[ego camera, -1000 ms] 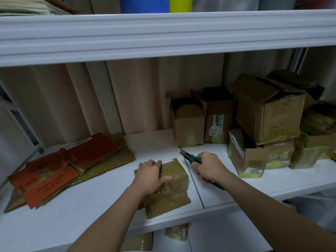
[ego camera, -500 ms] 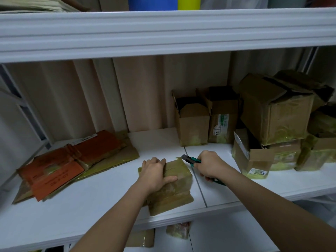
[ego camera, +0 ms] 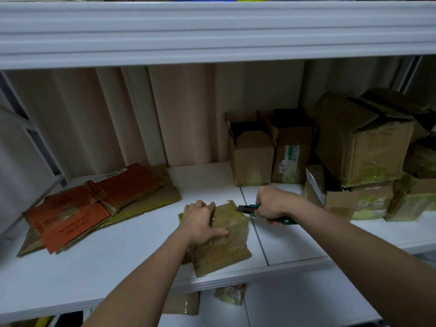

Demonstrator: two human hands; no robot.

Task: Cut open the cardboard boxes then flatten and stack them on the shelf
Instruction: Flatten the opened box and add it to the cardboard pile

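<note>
Box in work: small taped cardboard box (ego camera: 226, 237) sits on the white shelf (ego camera: 118, 263), close to the front edge and about midway along it; its lower flap reaches nearly to that edge.
Left hand: left hand (ego camera: 200, 220) lies on top of the box, fingers curled over the far top edge, thumb pressed along the near face; it grips the box.
Right hand: right hand (ego camera: 273, 204) is clenched around the green handle of a utility knife (ego camera: 250, 209), just right of the box.
Knife: blade end points left and meets the box's upper right corner; whether it has entered the tape I cannot tell.
Flattened stack: flattened boxes (ego camera: 94, 204), orange on top of brown, lie at the shelf's left end, well apart from the box in work.
Uncut boxes: unopened and half-open cardboard boxes (ego camera: 358, 147) crowd the right rear of the shelf, some stacked two high; the nearest stands just behind the right hand.
Open room: bare white shelf shows between the flattened stack and the box in work, and along the front edge to the right of the knife.
Overhead: upper shelf edge (ego camera: 212, 31) runs across above.
</note>
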